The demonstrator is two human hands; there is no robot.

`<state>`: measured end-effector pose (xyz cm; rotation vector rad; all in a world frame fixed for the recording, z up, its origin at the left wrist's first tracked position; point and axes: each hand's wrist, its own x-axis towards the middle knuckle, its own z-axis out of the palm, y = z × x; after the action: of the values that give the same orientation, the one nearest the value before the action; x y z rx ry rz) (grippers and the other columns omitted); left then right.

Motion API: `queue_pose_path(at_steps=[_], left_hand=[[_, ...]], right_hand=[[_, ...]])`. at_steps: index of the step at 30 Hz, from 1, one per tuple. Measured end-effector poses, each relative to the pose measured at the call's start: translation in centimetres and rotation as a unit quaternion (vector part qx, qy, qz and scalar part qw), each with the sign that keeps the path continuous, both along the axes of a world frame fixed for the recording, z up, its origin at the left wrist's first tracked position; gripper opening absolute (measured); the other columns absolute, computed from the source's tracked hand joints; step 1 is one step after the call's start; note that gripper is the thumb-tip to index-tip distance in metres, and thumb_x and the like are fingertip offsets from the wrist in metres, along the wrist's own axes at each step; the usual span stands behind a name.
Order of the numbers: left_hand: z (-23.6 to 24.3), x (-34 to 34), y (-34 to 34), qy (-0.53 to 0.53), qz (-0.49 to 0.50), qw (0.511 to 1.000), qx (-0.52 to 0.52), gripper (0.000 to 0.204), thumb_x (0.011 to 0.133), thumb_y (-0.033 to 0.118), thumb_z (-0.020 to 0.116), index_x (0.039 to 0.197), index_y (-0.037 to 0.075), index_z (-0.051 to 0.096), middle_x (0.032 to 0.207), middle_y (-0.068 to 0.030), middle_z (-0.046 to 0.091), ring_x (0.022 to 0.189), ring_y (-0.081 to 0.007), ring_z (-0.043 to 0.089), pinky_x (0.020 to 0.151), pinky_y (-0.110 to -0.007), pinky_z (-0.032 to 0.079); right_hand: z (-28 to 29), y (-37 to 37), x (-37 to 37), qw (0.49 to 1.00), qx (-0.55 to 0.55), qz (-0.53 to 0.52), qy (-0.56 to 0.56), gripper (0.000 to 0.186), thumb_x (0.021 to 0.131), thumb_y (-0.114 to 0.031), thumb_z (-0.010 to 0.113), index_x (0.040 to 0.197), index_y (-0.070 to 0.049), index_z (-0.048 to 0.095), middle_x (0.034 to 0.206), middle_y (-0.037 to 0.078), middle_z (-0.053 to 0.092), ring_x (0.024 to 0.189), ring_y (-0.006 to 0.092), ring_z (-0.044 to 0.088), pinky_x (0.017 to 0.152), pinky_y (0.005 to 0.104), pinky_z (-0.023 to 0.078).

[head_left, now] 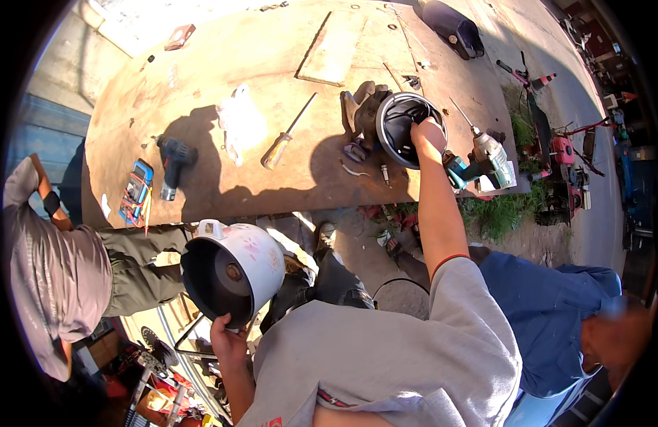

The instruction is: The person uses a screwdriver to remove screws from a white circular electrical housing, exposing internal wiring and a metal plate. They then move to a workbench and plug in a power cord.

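Low at the left, my left hand [230, 344] grips the rim of a white pot-shaped housing [261, 256] with a pink flower pattern, a side handle and a dark inside. The housing is tilted, its open mouth facing left, off the table's near edge. Over the table at the right, my right hand [430, 136] is closed on a round black bowl-like part [399, 117] with a grey rim; its fingertips reach inside and are partly hidden. Beside that bowl lie dark work gloves [359, 107] and a small spark-plug-like piece [385, 173].
The brown table [222, 78] holds a screwdriver [290, 132], a cordless drill [176, 160], a blue multimeter [136, 186], a plastic bag [240, 124], a board [334, 48], a dark helmet-like shell [452, 27] and a power driver [485, 158]. People stand left [55, 263] and right [542, 306].
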<state>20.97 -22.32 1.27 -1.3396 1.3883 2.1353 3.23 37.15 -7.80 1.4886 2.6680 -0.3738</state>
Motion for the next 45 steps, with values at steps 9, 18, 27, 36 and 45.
queue_pose_path(at_steps=[9, 18, 27, 36, 45], left_hand=[[-1.1, 3.7, -1.6, -0.014, 0.021, 1.0, 0.001, 0.03, 0.082, 0.011, 0.066, 0.111, 0.012, 0.061, 0.1, 0.0026, 0.069, 0.085, -0.0132, 0.065, 0.069, -0.027, 0.046], [-2.2, 7.2, -4.2, -0.005, 0.091, 0.994, 0.067, 0.032, 0.082, 0.007, 0.063, 0.114, 0.007, 0.062, 0.109, -0.003, 0.07, 0.099, -0.02, 0.067, 0.082, -0.035, 0.053], [-3.1, 17.3, -10.4, 0.008, 0.145, 0.986, 0.081, 0.025, 0.086, 0.011, 0.065, 0.108, 0.003, 0.058, 0.095, -0.0089, 0.065, 0.078, -0.0247, 0.064, 0.065, -0.038, 0.051], [-3.9, 32.7, -17.6, 0.024, 0.369, 0.925, 0.086, 0.022, 0.087, 0.011, 0.065, 0.104, 0.0, 0.057, 0.087, -0.0145, 0.065, 0.065, -0.0282, 0.066, 0.05, -0.034, 0.053], [-10.0, 36.8, -25.9, 0.026, 0.552, 0.824, 0.125, 0.02, 0.086, 0.018, 0.066, 0.101, 0.007, 0.056, 0.082, -0.0094, 0.057, 0.061, -0.0261, 0.063, 0.049, -0.032, 0.043]], right_hand=[[-1.0, 0.8, 0.8, 0.998, 0.033, 0.027, 0.052, 0.042, 0.087, -0.035, 0.063, 0.11, -0.001, 0.067, 0.109, 0.025, 0.071, 0.105, 0.0404, 0.068, 0.092, 0.0479, 0.054], [2.9, -4.3, 7.7, 0.97, -0.029, 0.012, 0.24, 0.04, 0.086, -0.039, 0.071, 0.094, 0.001, 0.074, 0.087, 0.018, 0.074, 0.087, 0.0332, 0.071, 0.082, 0.0412, 0.053], [-0.2, -18.0, 11.5, 0.889, -0.297, 0.156, 0.313, 0.032, 0.095, -0.028, 0.07, 0.082, 0.002, 0.067, 0.062, 0.0, 0.057, 0.049, 0.0052, 0.046, 0.044, 0.024, 0.032], [2.0, -47.5, 14.7, 0.782, -0.247, 0.57, -0.054, 0.036, 0.091, -0.028, 0.068, 0.111, 0.002, 0.07, 0.091, 0.019, 0.073, 0.081, 0.0275, 0.071, 0.074, 0.0366, 0.053], [0.0, -64.0, 13.0, 0.695, -0.248, 0.659, -0.144, 0.037, 0.091, -0.028, 0.072, 0.113, 0.002, 0.07, 0.086, 0.01, 0.072, 0.076, 0.0176, 0.067, 0.068, 0.0331, 0.053]])
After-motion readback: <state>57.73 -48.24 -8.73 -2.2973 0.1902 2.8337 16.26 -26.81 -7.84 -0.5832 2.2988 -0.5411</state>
